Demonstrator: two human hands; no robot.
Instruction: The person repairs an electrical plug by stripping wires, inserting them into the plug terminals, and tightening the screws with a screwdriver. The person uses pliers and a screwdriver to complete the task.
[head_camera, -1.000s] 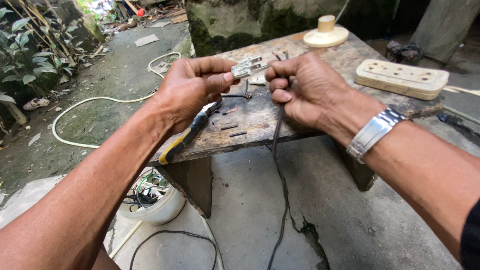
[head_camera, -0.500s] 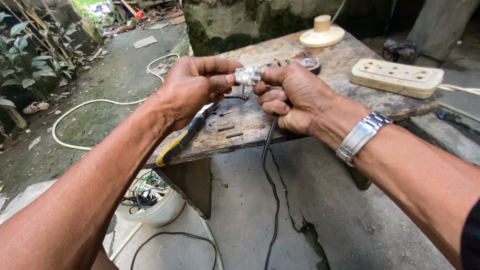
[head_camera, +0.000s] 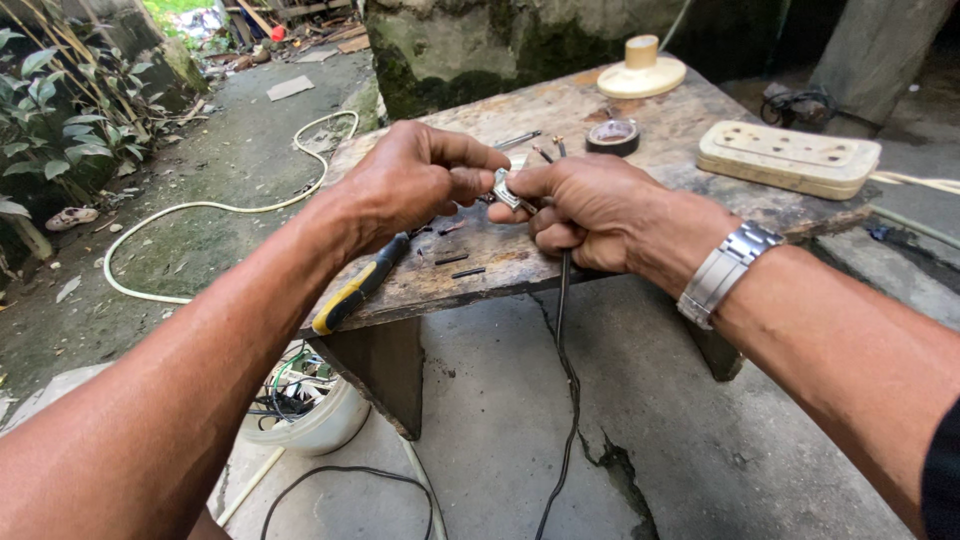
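both hands, left hand (head_camera: 405, 185) and right hand (head_camera: 590, 210), pinch small plug (head_camera: 507, 190) between them.

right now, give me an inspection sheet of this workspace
surface: worn wooden bench, stained.
job's things: small metal plug part pinched between both hands.
clutter: yellow-handled tool, tape roll, cream socket strip, round cream lamp base, loose screws.
grips: left hand and right hand both closed on the part.
cables: black cord hangs from right hand; white cable on ground.
surroundings: concrete floor, plants, white bowl of wires.
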